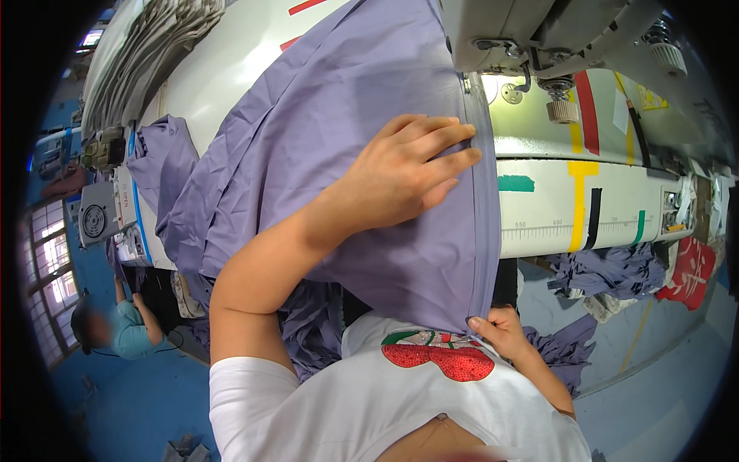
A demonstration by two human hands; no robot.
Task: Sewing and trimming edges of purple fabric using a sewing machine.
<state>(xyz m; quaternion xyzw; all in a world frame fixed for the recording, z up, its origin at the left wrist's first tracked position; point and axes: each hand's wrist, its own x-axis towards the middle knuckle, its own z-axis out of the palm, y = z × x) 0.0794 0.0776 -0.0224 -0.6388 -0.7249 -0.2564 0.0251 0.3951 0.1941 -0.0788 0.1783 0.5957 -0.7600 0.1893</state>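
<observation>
A large piece of lavender fabric (308, 131) is spread over the sewing table and hangs over its near edge toward my body. Along its right side runs a straight folded or seamed edge (483, 208), which leads up to the presser foot (466, 83) of the sewing machine (493, 19). My left hand (408, 169) lies on the cloth with its fingers stretched out, their tips close to that edge. Down by my waist, my right hand (504, 331) pinches the lower right corner of the same fabric between thumb and fingers.
A ruled table strip with coloured tapes (581, 208) extends to the right. Lavender cloth bundles (608, 271) and a red printed cloth (685, 273) lie beyond it. Stacked grey fabric (146, 65) stands at far left. A person in a teal top (135, 331) works at lower left.
</observation>
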